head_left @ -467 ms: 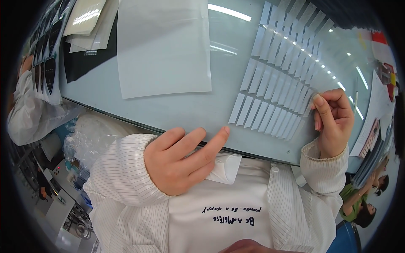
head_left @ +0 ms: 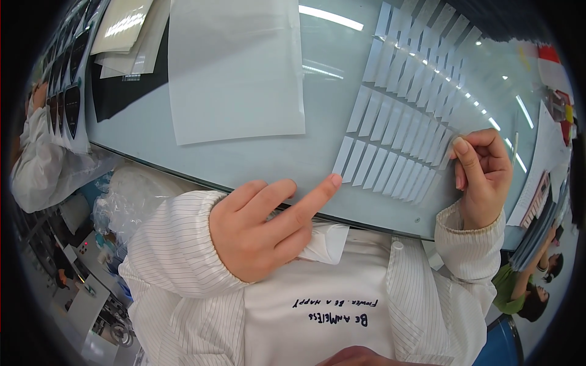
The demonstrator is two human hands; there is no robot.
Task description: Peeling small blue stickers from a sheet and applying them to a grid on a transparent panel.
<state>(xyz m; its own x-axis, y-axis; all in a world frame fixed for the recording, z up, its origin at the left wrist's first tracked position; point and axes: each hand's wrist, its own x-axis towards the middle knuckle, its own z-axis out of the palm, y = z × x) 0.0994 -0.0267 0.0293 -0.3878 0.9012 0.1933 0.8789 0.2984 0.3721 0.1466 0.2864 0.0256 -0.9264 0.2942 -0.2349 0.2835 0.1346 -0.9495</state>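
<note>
Rows of narrow white strips (head_left: 390, 122) lie side by side on the glass tabletop, slanted and closely spaced. My left hand (head_left: 262, 229) is over the table's near edge, fingers spread, holding nothing. Its index fingertip touches the lower end of the leftmost strip in the nearest row. At the right end of the middle row, my right hand (head_left: 482, 174) is closed, thumb and index finger pinching the edge of a thin, pale strip (head_left: 448, 149). The fingers partly hide that strip, so I cannot tell whether it is lifted off the glass.
A large white sheet (head_left: 238, 73) lies left of the strips on the tabletop (head_left: 244, 161). Beyond it are cream sheets (head_left: 122, 24) on a black sheet (head_left: 116, 94). Dark printed panels (head_left: 72, 104) lie at the far left, beside a person's sleeve (head_left: 43, 165). Papers (head_left: 534, 165) stand at the right edge.
My left hand's index finger has moved slightly right and away from me, onto the corner of the leftmost strip. The right hand stays in place. The large white sheet looks almost unchanged.
</note>
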